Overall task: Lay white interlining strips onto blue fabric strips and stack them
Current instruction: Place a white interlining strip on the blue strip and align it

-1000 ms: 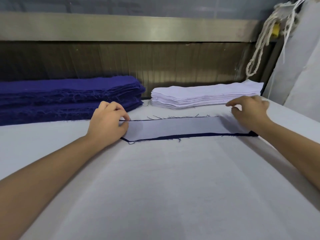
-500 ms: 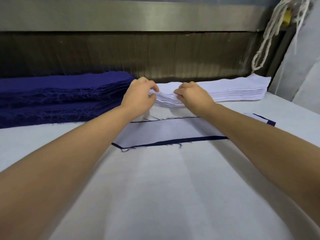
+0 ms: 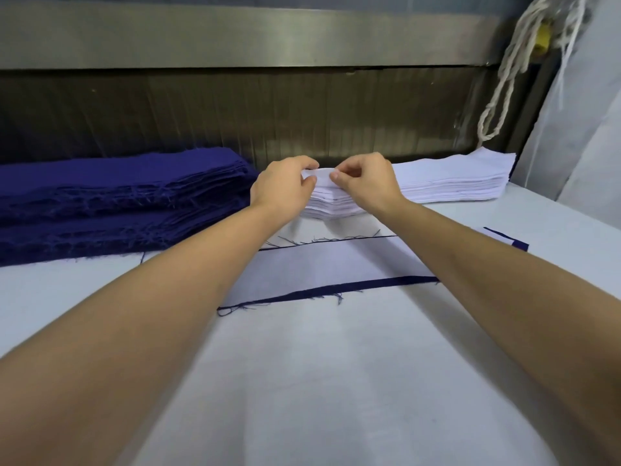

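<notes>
Work table: a wide flat surface covered in pale grey-white cloth [image 3: 336, 381] fills the lower frame, with a dark ribbed metal panel [image 3: 235, 112] rising behind it.
Blue stack: a thick pile of frayed dark blue fabric strips [image 3: 111, 200] sits at the far left of the table, against the panel.
White stack: a lower pile of white interlining strips [image 3: 453, 183] lies at the far right, just beside the blue pile.
Laid pair: one blue fabric strip with a white interlining strip on top [image 3: 319, 270] lies flat near the table's middle, nearer the person than both piles; both forearms cross above it.
Rope: a looped off-white cord [image 3: 504, 95] hangs at the upper right.
Left hand: the left hand [image 3: 285, 186] pinches the top white strip's left end between thumb and fingers, lifting it slightly off the white pile.
Right hand: the right hand [image 3: 366, 183] pinches the same strip just beside the left hand, fingers curled closed on it.
</notes>
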### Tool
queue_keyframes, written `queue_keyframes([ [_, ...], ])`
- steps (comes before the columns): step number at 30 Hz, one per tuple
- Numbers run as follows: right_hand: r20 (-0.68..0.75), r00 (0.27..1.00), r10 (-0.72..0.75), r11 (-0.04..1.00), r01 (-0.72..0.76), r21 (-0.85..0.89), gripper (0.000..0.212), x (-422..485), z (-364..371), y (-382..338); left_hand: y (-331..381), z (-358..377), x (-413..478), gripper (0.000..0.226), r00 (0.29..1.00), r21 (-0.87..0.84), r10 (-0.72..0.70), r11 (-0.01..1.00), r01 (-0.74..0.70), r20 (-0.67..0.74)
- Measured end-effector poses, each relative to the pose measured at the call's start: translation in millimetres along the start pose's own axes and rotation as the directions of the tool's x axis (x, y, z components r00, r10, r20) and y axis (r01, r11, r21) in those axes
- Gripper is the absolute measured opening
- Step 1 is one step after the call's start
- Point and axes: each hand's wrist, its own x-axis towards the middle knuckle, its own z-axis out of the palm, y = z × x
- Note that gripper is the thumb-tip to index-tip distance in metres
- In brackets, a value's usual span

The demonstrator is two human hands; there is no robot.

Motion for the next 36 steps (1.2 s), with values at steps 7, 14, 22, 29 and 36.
queue_keyframes([
  [7,-0.047,0.979,-0.2,0.977,0.196,-0.081,0.015,-1.4,-0.4,-2.5,5.7,2.9,8.5,0.02,0.999,-0.027,-0.048,0.998,0.048,-0.02],
  [14,-0.027,0.969,-0.247,0.867,0.208,-0.453,0.026,1.3,-16.2,16.4,-0.2,-7.1,-1.2,0.017,0.994,-0.125,-0.05,0.991,0.038,-0.096],
  [22,-0.201,0.979,0.026,0.788,-0.144,-0.599,0.031,-2.5,-40.6,54.9,-28.0,-25.5,-37.7,0.049,0.959,-0.498,-0.256,0.852,0.164,-0.121],
  [29,-0.314,0.944,0.103,0.909,-0.217,-0.356,0.019,-20.0,-57.2,64.1,-47.1,-44.3,-64.5,0.011,0.94,-0.548,-0.33,0.803,0.234,-0.082],
  [36,-0.149,0.987,0.059,0.98,-0.085,-0.179,0.014,-45.1,-74.7,57.1,-50.7,-70.7,-92.2,0.024,0.951,-0.62,-0.307,0.738,0.266,0.043],
])
